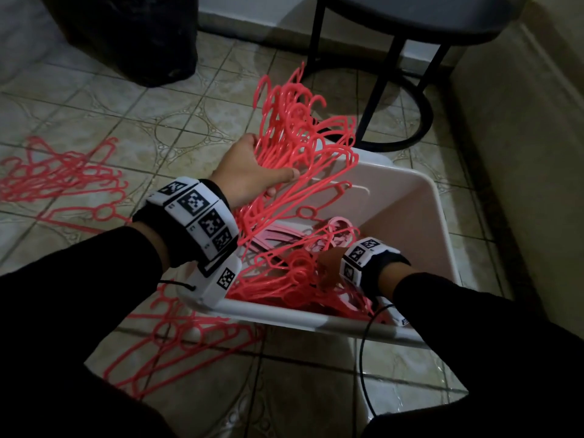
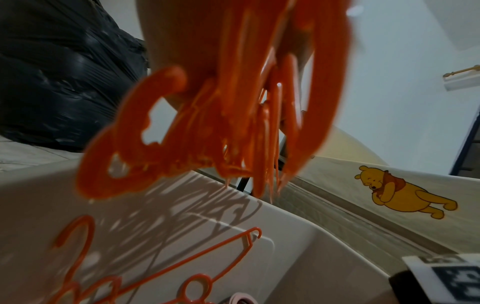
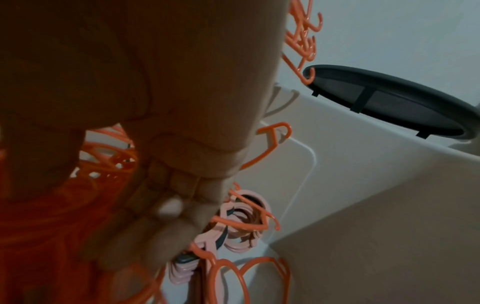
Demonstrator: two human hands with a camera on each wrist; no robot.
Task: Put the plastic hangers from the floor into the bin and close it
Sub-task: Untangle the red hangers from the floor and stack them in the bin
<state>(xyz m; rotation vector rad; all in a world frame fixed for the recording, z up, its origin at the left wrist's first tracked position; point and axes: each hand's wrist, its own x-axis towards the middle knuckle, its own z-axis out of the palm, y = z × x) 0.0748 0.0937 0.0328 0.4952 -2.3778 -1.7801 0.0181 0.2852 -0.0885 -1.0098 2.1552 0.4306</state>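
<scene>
My left hand (image 1: pixel 249 172) grips a thick bunch of coral-red plastic hangers (image 1: pixel 300 128) over the far left corner of the white bin (image 1: pixel 420 216), hooks pointing up. From the left wrist the bunch (image 2: pixel 207 123) hangs blurred above the bin wall (image 2: pixel 182 216). My right hand (image 1: pixel 328 263) is down inside the bin, fingers curled into the pile of red hangers (image 1: pixel 284 279) there. In the right wrist view the fingers (image 3: pixel 168 205) curl beside pale pink hangers (image 3: pixel 241 232). More red hangers lie on the tiles at the left (image 1: pixel 63 178) and in front of the bin (image 1: pixel 177 343).
A black plastic bag (image 1: pixel 126 36) stands at the back left. A black round stool (image 1: pixel 410 26) with a ring base stands behind the bin. A beige padded edge (image 1: pixel 521 153) runs along the right. A glossy white panel (image 1: pixel 395 390) lies by the bin's near side.
</scene>
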